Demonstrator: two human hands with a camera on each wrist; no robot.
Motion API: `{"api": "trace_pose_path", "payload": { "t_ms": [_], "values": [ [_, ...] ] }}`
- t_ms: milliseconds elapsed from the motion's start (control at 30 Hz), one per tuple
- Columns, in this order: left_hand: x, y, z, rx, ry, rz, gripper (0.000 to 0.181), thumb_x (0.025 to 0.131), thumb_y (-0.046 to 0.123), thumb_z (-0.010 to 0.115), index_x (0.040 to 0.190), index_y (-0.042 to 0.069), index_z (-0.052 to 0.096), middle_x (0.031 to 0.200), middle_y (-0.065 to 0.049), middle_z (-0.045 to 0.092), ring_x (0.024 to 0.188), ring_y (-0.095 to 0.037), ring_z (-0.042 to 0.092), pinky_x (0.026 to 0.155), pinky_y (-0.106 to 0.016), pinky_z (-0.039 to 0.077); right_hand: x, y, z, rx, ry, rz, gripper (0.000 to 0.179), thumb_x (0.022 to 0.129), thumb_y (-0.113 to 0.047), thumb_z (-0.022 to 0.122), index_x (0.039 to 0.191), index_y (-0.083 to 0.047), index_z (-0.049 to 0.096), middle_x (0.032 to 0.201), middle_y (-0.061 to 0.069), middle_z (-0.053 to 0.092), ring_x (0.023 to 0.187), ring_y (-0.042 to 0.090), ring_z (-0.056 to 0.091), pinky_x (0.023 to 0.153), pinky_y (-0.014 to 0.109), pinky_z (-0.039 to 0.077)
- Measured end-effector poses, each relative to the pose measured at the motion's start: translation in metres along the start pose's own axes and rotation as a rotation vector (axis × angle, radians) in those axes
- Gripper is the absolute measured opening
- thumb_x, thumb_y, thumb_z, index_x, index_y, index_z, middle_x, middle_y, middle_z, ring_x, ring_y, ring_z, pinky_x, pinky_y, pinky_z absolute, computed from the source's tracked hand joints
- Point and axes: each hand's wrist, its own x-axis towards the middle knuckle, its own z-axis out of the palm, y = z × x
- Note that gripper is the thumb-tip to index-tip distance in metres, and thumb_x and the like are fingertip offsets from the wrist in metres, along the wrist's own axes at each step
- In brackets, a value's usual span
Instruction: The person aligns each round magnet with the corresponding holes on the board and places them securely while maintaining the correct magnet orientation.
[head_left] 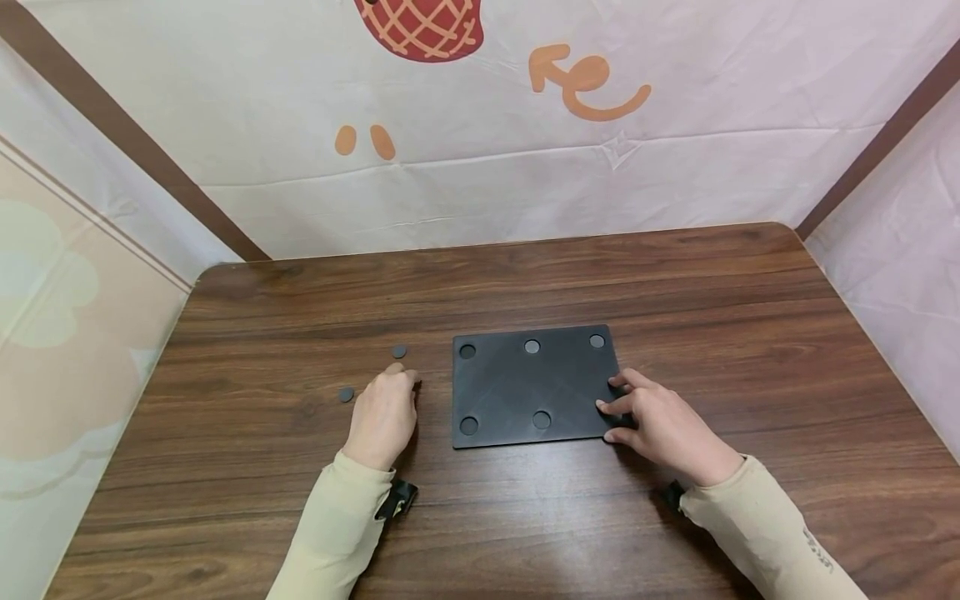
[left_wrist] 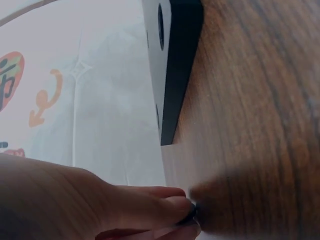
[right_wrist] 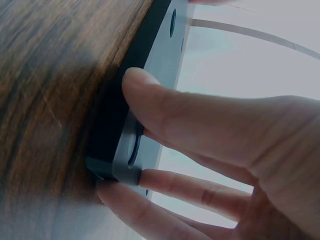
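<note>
A flat black board [head_left: 525,383] with several round recesses lies in the middle of the table. Its near right corner is held by my right hand [head_left: 660,425]. In the right wrist view the thumb [right_wrist: 142,85] presses the board's side while other fingers reach round the corner, close to a round recess [right_wrist: 134,147]. To the left of the board, my left hand [head_left: 382,412] is low over the table. Between its thumb and finger it pinches a small dark disc [left_wrist: 190,216], mostly covered by the fingertips.
Two small dark grey discs lie on the wooden table [head_left: 247,467]: one disc [head_left: 399,352] just beyond the left hand, another disc [head_left: 346,394] to its left. A white printed cloth [head_left: 480,200] hangs behind the table's far edge, with more cloth at both sides.
</note>
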Motion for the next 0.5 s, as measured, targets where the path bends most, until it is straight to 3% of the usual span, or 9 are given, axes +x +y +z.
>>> {"api": "trace_pose_path", "payload": {
  "t_ms": [500],
  "values": [
    [-0.0028, 0.0033, 0.0017, 0.004, 0.041, 0.009, 0.016, 0.084, -0.011, 0.060, 0.081, -0.001, 0.071, 0.069, -0.011, 0.057, 0.056, -0.030, 0.059, 0.044, -0.037, 0.047, 0.0004, -0.0016, -0.0009, 0.004, -0.020, 0.011, 0.034, 0.073, -0.013, 0.083, 0.104, -0.002, 0.075, 0.112, 0.014, 0.059, 0.077, 0.019, 0.065, 0.066, 0.031, 0.051]
  ]
}}
